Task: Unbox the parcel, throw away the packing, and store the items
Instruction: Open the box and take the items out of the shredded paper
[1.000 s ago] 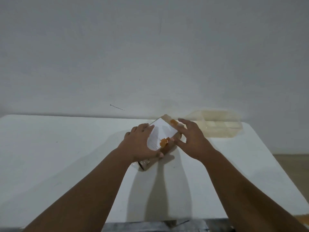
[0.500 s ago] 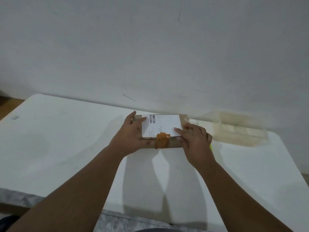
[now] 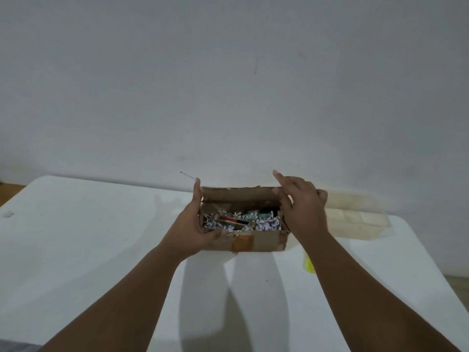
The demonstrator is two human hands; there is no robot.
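A brown cardboard parcel box (image 3: pixel 264 241) stands open on the white table (image 3: pixel 88 237), its lid flap (image 3: pixel 241 194) folded up at the back. Inside lie shredded paper packing (image 3: pixel 266 224), a red flat item (image 3: pixel 232 220) and a teal item (image 3: pixel 264 214). Orange tape (image 3: pixel 242 243) sticks to the front wall. My left hand (image 3: pixel 195 224) grips the box's left end, thumb on the front rim. My right hand (image 3: pixel 302 209) rests on the right end, fingers at the flap's right corner.
A clear plastic container (image 3: pixel 355 219) lies at the back right of the table against the white wall. A yellow object (image 3: pixel 308 264) shows beside my right forearm. The table's right edge drops to a wooden floor (image 3: pixel 456 288).
The lid with the white shipping label was shut half a second ago; now it is lifted back and the contents show. Both hands have shifted to the box's ends.
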